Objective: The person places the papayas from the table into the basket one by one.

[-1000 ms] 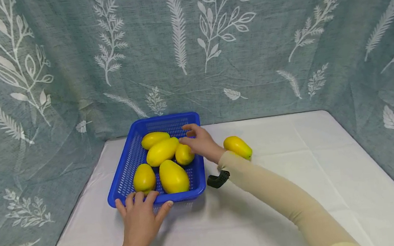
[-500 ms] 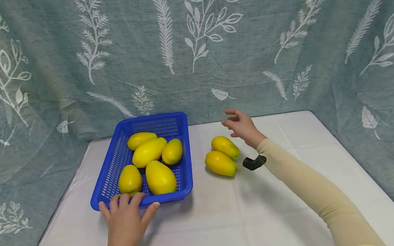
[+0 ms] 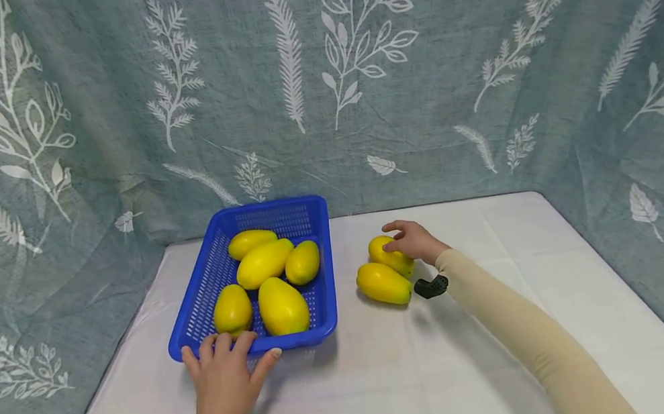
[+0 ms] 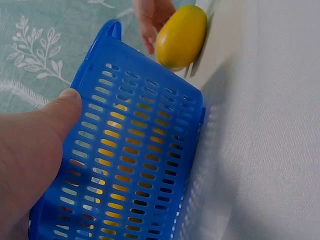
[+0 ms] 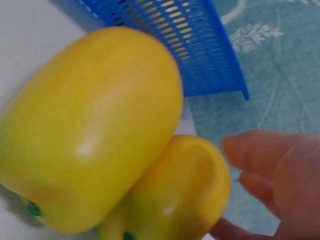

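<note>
My left hand [image 3: 223,387] grips the near rim of a blue plastic basket [image 3: 328,288], fingers bent over the edge and thumb on the outside, as the left wrist view also shows. Several smooth yellow fruits, like mangoes or papayas, lie in the basket, one large one [image 3: 284,306] nearest the front. Right of it, two more lie side by side on the cloth. My right hand [image 3: 414,240] is over the farther fruit [image 5: 175,190], fingers spread around it; a gap shows beside the thumb in the right wrist view. The nearer fruit [image 3: 384,284] has a greenish tip.
A white cloth [image 3: 358,393] covers the table. Behind it and along both sides hangs a grey-green curtain [image 3: 328,167] with white leaf prints. A black wrist camera mount [image 3: 431,287] sits under my right wrist, close to the nearer fruit.
My right hand has moved from over the basket's right side out to the right, then down to the farther loose fruit. My left hand has stayed on the rim. The view has shifted slightly.
</note>
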A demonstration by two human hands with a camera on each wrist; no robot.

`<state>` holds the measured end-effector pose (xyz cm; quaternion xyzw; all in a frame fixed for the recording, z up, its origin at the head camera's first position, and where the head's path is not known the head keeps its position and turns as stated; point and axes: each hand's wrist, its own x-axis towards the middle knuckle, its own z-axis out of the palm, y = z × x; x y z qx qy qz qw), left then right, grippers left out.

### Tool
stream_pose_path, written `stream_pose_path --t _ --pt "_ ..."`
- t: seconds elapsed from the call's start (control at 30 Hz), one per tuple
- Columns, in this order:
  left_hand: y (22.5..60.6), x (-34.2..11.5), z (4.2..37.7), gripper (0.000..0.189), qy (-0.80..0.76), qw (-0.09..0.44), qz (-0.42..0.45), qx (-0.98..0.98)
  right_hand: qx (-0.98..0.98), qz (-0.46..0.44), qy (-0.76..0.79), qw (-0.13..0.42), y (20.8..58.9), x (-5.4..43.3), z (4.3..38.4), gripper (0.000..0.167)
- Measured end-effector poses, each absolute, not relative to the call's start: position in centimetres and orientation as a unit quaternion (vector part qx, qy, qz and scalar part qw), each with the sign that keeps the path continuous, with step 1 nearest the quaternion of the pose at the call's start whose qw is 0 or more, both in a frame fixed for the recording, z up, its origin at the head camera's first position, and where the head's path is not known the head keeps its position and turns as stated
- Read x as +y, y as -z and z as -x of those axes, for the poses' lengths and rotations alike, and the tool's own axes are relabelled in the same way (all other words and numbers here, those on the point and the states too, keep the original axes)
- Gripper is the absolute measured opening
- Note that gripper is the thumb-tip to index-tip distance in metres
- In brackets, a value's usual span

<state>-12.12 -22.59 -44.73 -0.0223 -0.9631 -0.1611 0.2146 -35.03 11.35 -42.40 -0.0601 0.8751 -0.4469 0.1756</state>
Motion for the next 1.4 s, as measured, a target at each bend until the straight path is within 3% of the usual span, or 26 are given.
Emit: stream_pose_path --t 0.3,0.5,0.97,1.4 --pt "44.7 -22.3 12.1 0.043 0.166 0.248 0.038 -0.954 0.869 0.058 0.436 0.228 42.9 11.3 34.7 0.065" --pt "44.5 -22.3 12.2 0.044 0.163 0.236 0.034 -0.958 0.86 0.06 0.448 0.238 43.1 11.3 34.7 0.067" --pt "44.9 -22.3 12.1 0.043 0.161 0.228 0.027 -0.96 0.823 -0.005 0.528 0.211 44.5 12.0 35.4 0.067" --pt "44.8 -22.4 12.1 0.042 0.166 0.221 0.023 -0.961 0.755 0.017 0.633 0.17 40.0 9.4 35.1 0.069"
